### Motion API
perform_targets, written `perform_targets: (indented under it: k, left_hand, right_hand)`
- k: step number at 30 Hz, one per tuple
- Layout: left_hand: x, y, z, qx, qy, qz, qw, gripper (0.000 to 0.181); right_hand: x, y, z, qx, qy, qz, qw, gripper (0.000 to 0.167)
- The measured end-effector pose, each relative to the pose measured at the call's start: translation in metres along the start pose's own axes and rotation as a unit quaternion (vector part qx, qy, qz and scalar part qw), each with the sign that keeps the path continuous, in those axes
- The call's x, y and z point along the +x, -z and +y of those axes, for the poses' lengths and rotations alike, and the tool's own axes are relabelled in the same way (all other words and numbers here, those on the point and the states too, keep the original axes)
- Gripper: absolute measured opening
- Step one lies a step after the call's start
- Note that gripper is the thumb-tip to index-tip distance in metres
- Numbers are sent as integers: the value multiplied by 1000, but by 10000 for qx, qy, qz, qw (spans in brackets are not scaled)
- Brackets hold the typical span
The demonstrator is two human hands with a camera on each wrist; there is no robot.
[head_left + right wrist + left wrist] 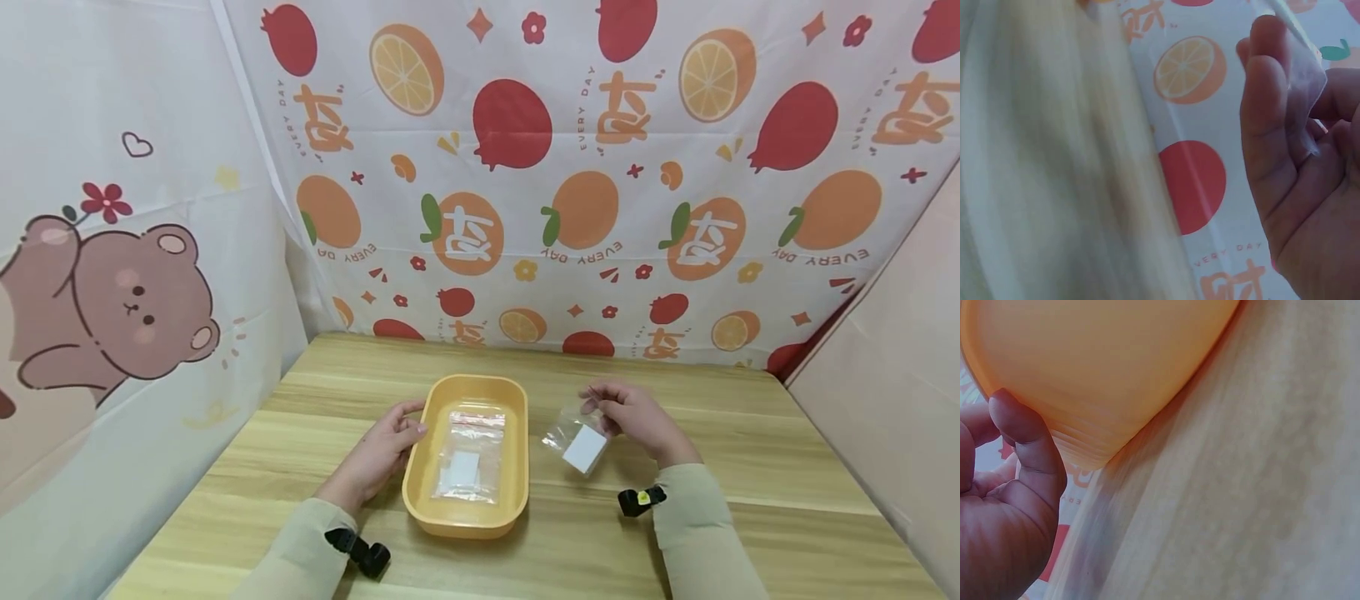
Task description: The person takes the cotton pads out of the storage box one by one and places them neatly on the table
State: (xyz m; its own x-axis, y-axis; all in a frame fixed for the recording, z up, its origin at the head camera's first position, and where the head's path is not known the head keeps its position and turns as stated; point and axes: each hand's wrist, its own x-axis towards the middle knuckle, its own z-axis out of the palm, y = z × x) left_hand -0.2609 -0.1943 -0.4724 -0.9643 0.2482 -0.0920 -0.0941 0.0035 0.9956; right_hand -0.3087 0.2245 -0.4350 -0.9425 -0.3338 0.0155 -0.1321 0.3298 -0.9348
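Note:
An orange-yellow plastic tray [522,454] stands on the table in the head view. My left hand [386,446] grips its left rim, the thumb [1032,434] pressed to the outer wall in the left wrist view. Inside the tray lies a clear zip bag [489,462] with a red seal line and a white piece [465,469] in it. To the right of the tray, my right hand [637,421] pinches a second clear plastic bag [558,435], which holds a white rectangular piece [585,450]. Part of this bag is hidden by the fingers in the right wrist view.
The wood-grain table [750,500] reaches back to a fruit-printed cloth [510,192]. A bear-printed cloth [135,292] hangs at the left, and a pale panel [892,358] stands at the right. Black wrist straps with cameras sit on both sleeves.

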Motion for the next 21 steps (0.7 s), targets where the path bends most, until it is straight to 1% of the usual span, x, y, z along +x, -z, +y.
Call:
perform_targets:
  k: [5, 11, 17, 21]
  left_hand:
    - [-1, 0, 2, 36, 0, -3, 10000, 54]
    - [0, 0, 1, 17, 48, 110, 9999, 53]
    - [0, 0, 0, 6, -43, 37, 10000, 54]
    - [-1, -1, 1, 18, -46, 33, 10000, 54]
  right_hand:
    - [3, -4, 9, -214, -121, -324, 9992, 30]
    - [4, -11, 13, -354, -195, -664, 9970, 28]
    - [5, -14, 15, -563, -234, -741, 9954, 28]
    - [9, -17, 20, -908, -84, -864, 9921, 28]
